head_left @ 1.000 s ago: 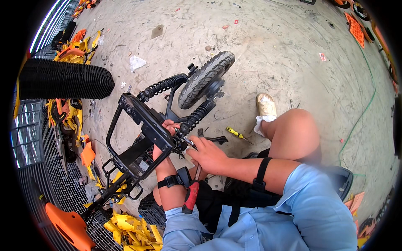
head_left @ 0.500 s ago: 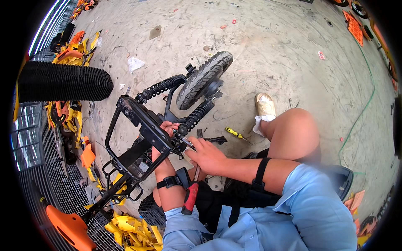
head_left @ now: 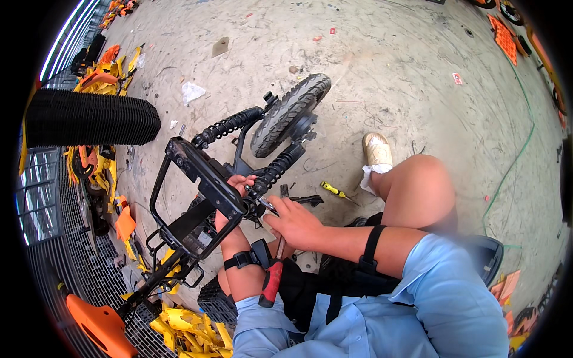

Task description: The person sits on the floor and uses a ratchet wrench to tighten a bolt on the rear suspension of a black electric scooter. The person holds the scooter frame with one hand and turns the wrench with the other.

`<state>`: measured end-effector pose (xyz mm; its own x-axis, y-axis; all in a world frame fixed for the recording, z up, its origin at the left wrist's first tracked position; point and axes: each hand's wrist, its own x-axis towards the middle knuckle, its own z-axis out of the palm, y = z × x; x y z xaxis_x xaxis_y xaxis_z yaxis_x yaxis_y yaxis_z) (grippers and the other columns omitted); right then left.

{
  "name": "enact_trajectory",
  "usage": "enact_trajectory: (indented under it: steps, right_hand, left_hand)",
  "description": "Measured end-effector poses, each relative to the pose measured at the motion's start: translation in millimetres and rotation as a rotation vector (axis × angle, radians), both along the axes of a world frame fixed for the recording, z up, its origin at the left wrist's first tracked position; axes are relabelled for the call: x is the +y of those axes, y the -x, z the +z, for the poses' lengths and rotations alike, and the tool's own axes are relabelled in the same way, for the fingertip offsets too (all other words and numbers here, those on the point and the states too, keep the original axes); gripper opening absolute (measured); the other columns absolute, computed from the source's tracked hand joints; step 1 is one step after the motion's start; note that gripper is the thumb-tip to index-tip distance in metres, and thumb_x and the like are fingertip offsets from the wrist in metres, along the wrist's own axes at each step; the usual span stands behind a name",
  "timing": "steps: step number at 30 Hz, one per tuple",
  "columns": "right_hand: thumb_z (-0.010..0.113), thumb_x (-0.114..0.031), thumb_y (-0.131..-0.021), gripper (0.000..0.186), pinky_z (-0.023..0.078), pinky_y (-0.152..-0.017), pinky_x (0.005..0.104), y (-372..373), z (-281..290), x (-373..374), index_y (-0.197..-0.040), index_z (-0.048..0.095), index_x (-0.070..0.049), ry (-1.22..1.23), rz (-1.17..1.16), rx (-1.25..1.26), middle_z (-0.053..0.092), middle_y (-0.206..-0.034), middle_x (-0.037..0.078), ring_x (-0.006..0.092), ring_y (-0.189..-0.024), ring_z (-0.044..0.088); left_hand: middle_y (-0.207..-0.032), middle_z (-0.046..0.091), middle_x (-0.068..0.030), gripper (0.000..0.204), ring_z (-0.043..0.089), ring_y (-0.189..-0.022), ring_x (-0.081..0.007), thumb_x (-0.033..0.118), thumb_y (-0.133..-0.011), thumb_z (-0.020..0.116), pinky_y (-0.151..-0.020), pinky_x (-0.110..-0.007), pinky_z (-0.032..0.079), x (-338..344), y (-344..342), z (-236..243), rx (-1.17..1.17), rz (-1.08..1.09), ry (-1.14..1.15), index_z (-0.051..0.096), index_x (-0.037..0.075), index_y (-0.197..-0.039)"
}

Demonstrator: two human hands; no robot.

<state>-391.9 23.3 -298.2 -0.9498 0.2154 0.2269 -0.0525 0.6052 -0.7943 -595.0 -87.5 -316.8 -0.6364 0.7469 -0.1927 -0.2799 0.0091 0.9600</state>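
Note:
A black metal vehicle frame lies on the floor with a treaded wheel and two coil-over shocks. My left hand reaches behind the frame, fingers pinched at the end of the nearer shock; what they hold is unclear. My right hand grips a chrome tool at that same joint, and a red-handled tool too, its handle hanging down over my lap. Black straps circle both forearms. A yellow screwdriver lies on the floor right of the joint, near small dark parts.
A tall stack of black ridged pieces stands left, near piles of yellow and orange panels and an orange cover. My sandalled foot rests right of the wheel. A green hose crosses the concrete floor; vehicles line the upper right.
Both hands hold their place at the shock joint with almost no movement. The view has shifted very slightly.

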Motion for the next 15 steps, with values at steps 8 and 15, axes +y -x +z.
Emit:
enact_trajectory:
  steps: [8,15]
  right_hand:
    - [0.067,-0.013,-0.072,0.031,0.047,-0.084,0.0439,0,0,-1,-0.102,0.06,-0.007,-0.008,-0.013,0.014,0.047,-0.124,0.02,0.0358,-0.102,0.053]
    - [0.067,-0.013,-0.072,0.03,0.047,-0.085,0.0438,-1,1,1,-0.1,0.06,-0.006,0.003,-0.011,0.012,0.047,-0.124,0.02,0.036,-0.102,0.053]
  left_hand:
    - [-0.101,0.066,-0.011,0.025,0.062,-0.105,-0.028,0.024,-0.098,0.062,-0.099,-0.042,0.048,-3,3,-4,0.06,-0.023,0.021,0.058,0.004,-0.112]
    - [-0.103,0.066,-0.0125,0.03,0.062,-0.106,-0.0286,0.028,-0.097,0.063,-0.096,-0.042,0.05,8,-10,20,0.017,0.012,0.05,0.058,0.003,-0.114]
